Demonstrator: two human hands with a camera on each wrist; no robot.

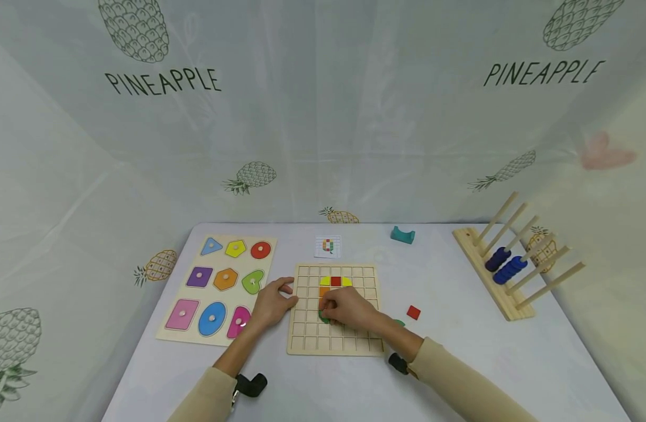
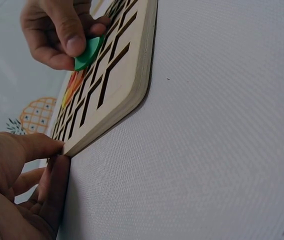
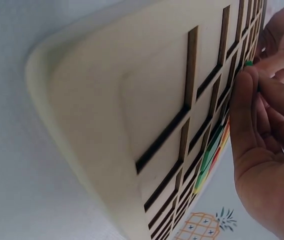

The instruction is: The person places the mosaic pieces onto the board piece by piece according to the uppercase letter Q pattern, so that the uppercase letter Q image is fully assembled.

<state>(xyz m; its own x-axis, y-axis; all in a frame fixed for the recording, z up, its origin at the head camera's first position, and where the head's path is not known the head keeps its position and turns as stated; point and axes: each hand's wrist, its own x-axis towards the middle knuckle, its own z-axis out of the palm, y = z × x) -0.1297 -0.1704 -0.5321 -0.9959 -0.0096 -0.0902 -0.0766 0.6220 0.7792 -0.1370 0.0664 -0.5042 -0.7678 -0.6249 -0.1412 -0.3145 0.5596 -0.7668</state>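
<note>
A wooden grid board [image 1: 308, 344] lies flat on the table. Yellow, red [image 1: 336, 281] and orange pieces sit in its cells; green pieces [image 3: 212, 150] there show in the right wrist view. My right hand [image 1: 350, 309] pinches a green curved-edged piece [image 2: 88, 53] between thumb and fingers, low over the board. Whether that piece touches the grid I cannot tell. My left hand [image 1: 272, 303] is at the board's left edge, thumb and forefinger spread apart and touching the rim. Behind the board lies a small pattern card [image 1: 327, 247].
A shape puzzle board [image 1: 191, 293] with knobbed pieces is on the left. A red square [image 1: 414, 312] and a partly hidden green piece [image 1: 399, 322] lie right of the grid. Farther right stands a pegged wooden rack [image 1: 494, 281] with blue beads; a teal curved block [image 1: 403, 235] sits at the back.
</note>
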